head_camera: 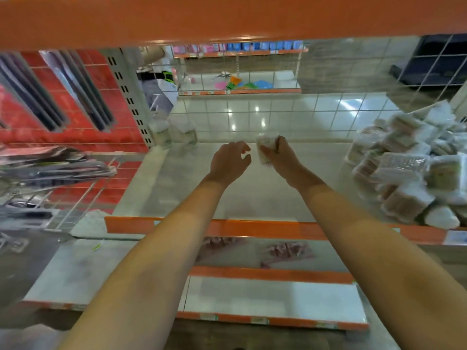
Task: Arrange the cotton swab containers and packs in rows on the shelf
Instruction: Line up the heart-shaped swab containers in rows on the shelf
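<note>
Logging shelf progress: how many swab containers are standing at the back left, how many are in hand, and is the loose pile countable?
Standing containers: 2
Container in right hand: 1
Pile of packs: too jumbled to count
Total countable: 3

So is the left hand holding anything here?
No. The left hand is empty, fingers loosely curled; the right hand grips the cotton swab container.

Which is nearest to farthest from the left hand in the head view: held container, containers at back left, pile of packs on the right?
From the left hand:
1. Held container, just to its right, gripped by the right hand.
2. Containers at back left, standing by the shelf upright.
3. Pile of packs, at the shelf's far right end.
</note>
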A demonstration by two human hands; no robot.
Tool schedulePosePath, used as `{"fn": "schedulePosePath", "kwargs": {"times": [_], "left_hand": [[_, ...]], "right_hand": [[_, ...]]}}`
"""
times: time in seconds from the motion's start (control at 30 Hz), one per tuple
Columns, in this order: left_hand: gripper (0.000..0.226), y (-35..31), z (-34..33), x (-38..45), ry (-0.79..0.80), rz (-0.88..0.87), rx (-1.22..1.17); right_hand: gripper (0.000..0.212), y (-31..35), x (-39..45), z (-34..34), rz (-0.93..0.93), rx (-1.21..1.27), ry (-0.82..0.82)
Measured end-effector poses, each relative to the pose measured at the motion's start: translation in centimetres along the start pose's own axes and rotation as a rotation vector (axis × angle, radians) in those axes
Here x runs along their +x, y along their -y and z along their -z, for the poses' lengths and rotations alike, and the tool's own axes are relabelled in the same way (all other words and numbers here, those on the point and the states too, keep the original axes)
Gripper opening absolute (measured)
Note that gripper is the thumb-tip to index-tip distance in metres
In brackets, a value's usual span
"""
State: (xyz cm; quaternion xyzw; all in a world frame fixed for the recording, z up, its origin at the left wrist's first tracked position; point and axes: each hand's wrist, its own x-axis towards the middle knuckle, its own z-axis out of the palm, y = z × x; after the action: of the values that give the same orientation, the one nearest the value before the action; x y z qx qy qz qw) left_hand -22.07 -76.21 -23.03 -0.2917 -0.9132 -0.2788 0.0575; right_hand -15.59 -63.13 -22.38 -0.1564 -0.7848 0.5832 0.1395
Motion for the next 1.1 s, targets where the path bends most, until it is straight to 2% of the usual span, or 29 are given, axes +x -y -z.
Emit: {"fn": "schedulePosePath", "kwargs": {"times": [0.1, 0.37, 0.87, 1.1], "left_hand": [[0.027, 0.9, -0.3, 0.1, -0.002, 0.024, -0.017], [0.027, 2.5, -1.8, 0.4, 0.000, 0.066, -0.055], [0.026, 3.3, -3.2, 2.2, -0.039, 0.209, -0.076], [0.026, 4.6, -2.2, 1.9, -0.056, 0.241, -0.135]], "right_hand": [[0.038, -0.5, 0.3, -1.1, -0.015, 0.019, -0.030], [0.035, -1.8, 1.8, -2.1, -0.037, 0.061, -0.014], [0.039, -2.7, 4.7, -2.6, 0.016, 0.090, 0.130], [0.034, -2.7, 4.8, -4.0, -0.001, 0.175, 0.206]]}}
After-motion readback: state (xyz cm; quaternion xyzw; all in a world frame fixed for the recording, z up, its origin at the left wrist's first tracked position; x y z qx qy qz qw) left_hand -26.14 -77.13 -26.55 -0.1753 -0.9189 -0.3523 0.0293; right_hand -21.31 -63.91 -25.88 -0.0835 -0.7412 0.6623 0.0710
